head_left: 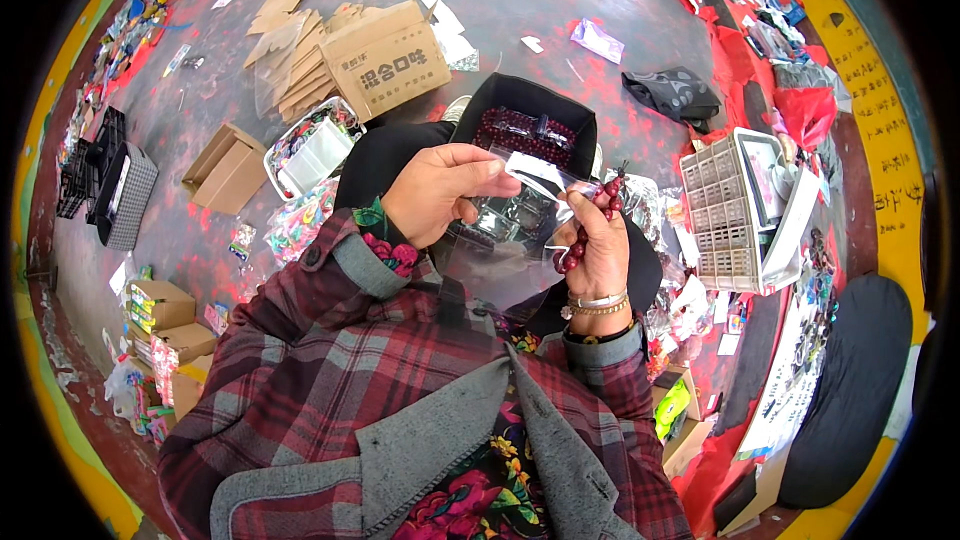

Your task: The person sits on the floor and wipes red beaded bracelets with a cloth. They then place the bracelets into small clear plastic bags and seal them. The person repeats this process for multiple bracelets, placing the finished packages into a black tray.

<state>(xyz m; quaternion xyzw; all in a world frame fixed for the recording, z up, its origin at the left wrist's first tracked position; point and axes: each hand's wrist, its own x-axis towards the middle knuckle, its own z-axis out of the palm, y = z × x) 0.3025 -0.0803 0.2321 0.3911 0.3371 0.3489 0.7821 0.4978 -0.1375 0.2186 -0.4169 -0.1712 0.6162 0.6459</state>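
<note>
A clear plastic bag [500, 275] is stretched between my two hands above my lap. My left hand [445, 192] is closed, with thumb and forefinger pinching the bag's upper left side. My right hand [600, 252] grips the bag's other side and also holds a bracelet of dark red beads [572, 252], which loops out on both sides of the thumb. A white strip [537, 172] shows at the bag's top between the hands. Just beyond them stands a black fabric bin [572, 120] holding dark red beads [505, 128] and small clear wrappers.
To the left are a white basket [287, 132] of small packets, an open carton [228, 168] and a large cardboard box [388, 58] beside flattened cardboard. On the right stand a beige plastic crate [720, 215] and a dark grey bag [672, 95]. Scattered packages lie along both sides.
</note>
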